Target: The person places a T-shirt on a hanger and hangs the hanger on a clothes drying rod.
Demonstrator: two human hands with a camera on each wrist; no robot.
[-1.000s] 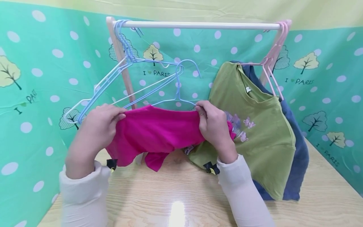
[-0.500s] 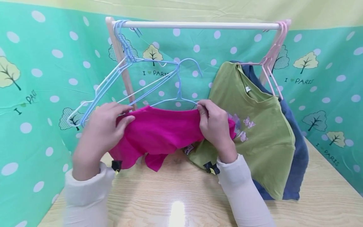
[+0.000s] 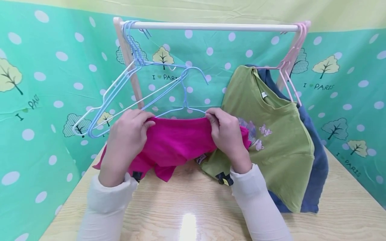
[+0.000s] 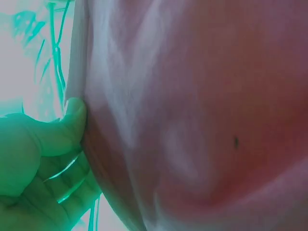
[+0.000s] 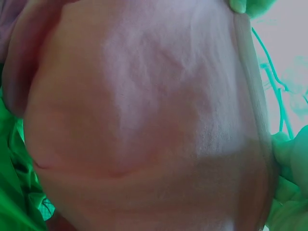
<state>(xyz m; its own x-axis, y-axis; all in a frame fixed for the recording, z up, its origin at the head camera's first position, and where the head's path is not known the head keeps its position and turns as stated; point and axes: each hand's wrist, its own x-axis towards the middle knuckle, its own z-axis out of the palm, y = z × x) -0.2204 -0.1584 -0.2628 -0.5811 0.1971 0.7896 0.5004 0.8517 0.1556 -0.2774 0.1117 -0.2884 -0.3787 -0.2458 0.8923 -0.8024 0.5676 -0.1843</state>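
Observation:
A magenta shirt [image 3: 181, 137] stretches between the two hands, its top edge pulled nearly straight. My left hand [image 3: 126, 137] pinches that edge at the left, thumb in front. At the other end my right hand [image 3: 227, 134] pinches it between thumb and fingers. A light blue hanger [image 3: 185, 97] rises out of the shirt, its hook free of the rail and its lower part hidden by the cloth. In the left wrist view the shirt [image 4: 183, 120] fills most of the picture beside the left thumb. The right wrist view has the right fingers [image 5: 291, 168] at the cloth's edge.
Several blue and white hangers [image 3: 104, 97] hang at the left of the rack's white rail [image 3: 211, 26]. On pink hangers [image 3: 289, 60] at the right hang a green T-shirt [image 3: 277, 134] and a navy garment [image 3: 318, 167]. A wooden table [image 3: 169, 211] lies below.
My left hand has moved right along the shirt's top edge, closer to the right hand. The blue hanger's hook has shifted slightly left. The right hand is nearly still.

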